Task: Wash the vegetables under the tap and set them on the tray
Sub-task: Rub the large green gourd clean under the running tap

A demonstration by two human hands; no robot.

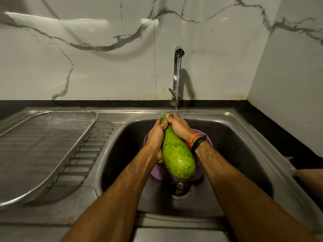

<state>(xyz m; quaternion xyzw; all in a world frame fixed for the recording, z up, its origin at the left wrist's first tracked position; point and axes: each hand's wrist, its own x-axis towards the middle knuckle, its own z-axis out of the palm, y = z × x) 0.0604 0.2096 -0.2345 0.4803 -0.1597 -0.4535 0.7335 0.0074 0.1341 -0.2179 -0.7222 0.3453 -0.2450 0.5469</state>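
A large green bottle gourd (176, 156) is held over the steel sink (232, 130), its narrow end up under the running tap (177, 75). My left hand (156, 135) grips its left side near the neck. My right hand (178, 126) wraps round the neck from the right, fingers over the top where the water stream lands. Below the gourd sits a purple colander (160, 172) in the basin, mostly hidden. The mesh steel tray (40, 145) lies on the drainboard to the left.
The sink drain (177, 188) shows below the colander. A black countertop strip (272, 126) runs behind and to the right of the sink, with marble walls behind. Bracelets sit on my right wrist.
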